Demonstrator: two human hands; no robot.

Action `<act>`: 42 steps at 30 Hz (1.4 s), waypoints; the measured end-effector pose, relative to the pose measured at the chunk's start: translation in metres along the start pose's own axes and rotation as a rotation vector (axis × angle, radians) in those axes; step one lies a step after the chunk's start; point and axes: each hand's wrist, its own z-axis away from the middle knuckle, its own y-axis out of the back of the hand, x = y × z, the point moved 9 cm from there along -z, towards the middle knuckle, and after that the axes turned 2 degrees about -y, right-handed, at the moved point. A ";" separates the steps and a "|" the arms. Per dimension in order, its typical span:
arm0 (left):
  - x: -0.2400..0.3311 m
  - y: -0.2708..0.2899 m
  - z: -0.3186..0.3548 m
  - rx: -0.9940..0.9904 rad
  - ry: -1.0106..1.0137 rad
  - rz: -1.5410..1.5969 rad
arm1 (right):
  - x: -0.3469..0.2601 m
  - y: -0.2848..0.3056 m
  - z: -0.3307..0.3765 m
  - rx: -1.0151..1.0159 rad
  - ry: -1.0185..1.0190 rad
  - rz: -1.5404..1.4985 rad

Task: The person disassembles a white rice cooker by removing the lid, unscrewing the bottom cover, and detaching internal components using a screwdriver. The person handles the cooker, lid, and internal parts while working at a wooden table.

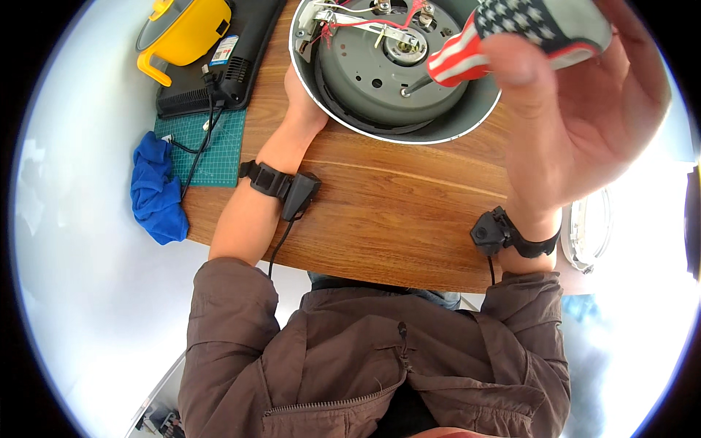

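Observation:
A round metal appliance housing (478, 109) is at the top middle, its inside facing up. In it is a grey heating base (350, 95) with red and white wires, a metal strip and several holes. My left hand (303, 102) is against the housing's left outer wall; its fingers are hidden behind the rim. In my right hand (584, 124) is a screwdriver (467, 55) with a thick grip patterned in stars and red-white stripes. Fingers and thumb wrap round the grip. The tip meets a small screw (404, 93) on the base's lower right part.
Behind my left arm lie a green cutting mat (228, 146), a blue cloth (155, 193) and a black device (252, 66) with a cable. A yellow pot (191, 33) stands on that device. A clear lid (588, 230) lies right of my right wrist. The wooden table's (387, 212) front edge is near my body.

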 end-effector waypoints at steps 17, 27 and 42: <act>0.002 0.000 0.002 0.005 -0.016 -0.030 | 0.004 0.005 0.007 0.005 -0.009 -0.056; 0.001 -0.004 -0.003 -0.017 -0.033 -0.046 | 0.001 0.012 0.010 0.034 0.007 -0.068; 0.001 -0.002 -0.001 0.000 -0.016 0.004 | -0.003 0.024 0.012 0.045 0.043 -0.185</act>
